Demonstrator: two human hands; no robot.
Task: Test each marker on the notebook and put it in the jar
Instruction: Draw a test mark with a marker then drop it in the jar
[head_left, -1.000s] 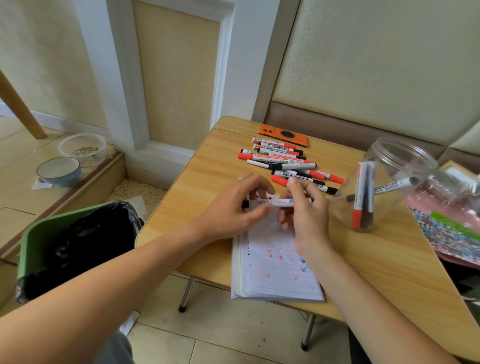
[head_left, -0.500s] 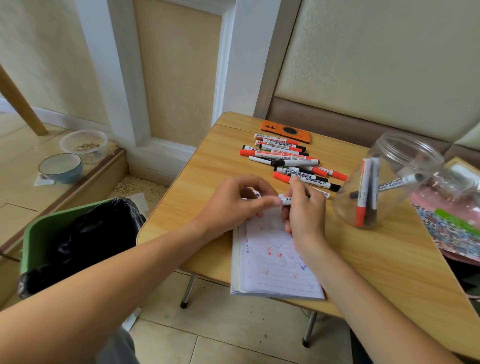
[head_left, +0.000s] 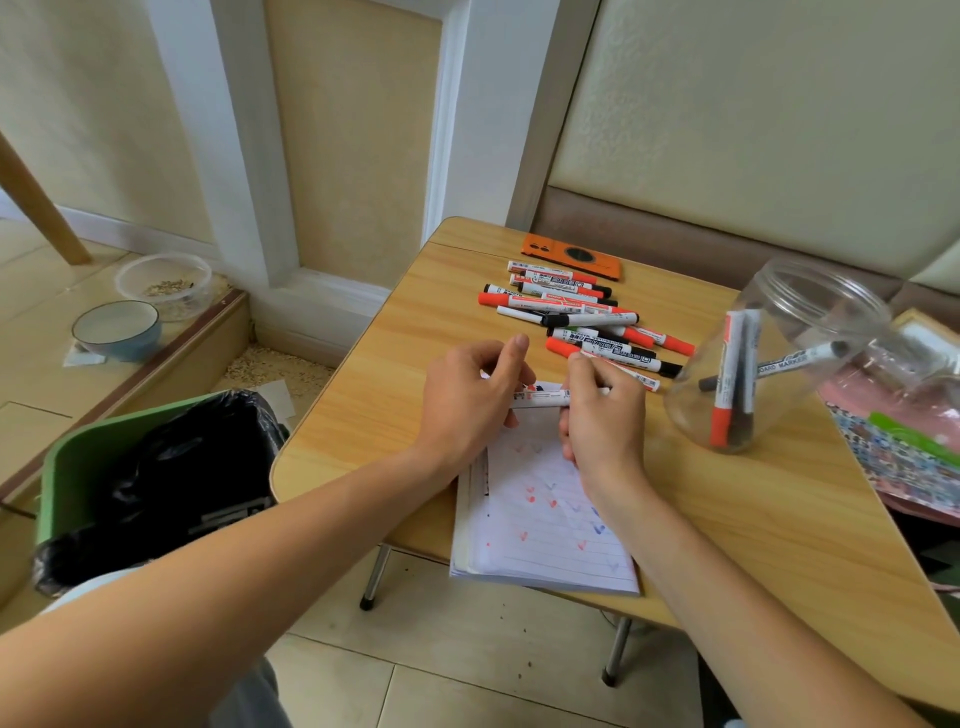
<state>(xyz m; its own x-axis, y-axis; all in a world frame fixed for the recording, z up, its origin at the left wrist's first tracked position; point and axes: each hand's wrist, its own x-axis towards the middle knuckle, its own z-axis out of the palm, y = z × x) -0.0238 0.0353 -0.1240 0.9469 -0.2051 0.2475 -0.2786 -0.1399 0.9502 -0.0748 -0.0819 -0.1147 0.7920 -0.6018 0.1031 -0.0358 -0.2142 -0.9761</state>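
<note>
A white marker (head_left: 543, 398) lies level between my two hands above the top of the notebook (head_left: 540, 525). My left hand (head_left: 470, 400) grips its left end, and my right hand (head_left: 605, 415) holds its right part with curled fingers. The lined notebook page shows red and blue check marks. Several red and black markers (head_left: 576, 322) lie in a pile behind my hands. To the right a clear plastic jar (head_left: 779, 358) stands tilted, with three markers inside it.
An orange phone (head_left: 571, 257) lies at the table's back edge. A green bin (head_left: 150, 467) with a black bag stands on the floor left of the table. Two bowls (head_left: 117, 330) sit on a step further left. Patterned bags (head_left: 909, 447) lie at the table's right edge.
Both hands have stayed at the top of the notebook with the marker between them. The left hand's fingers have shifted along the marker's left end.
</note>
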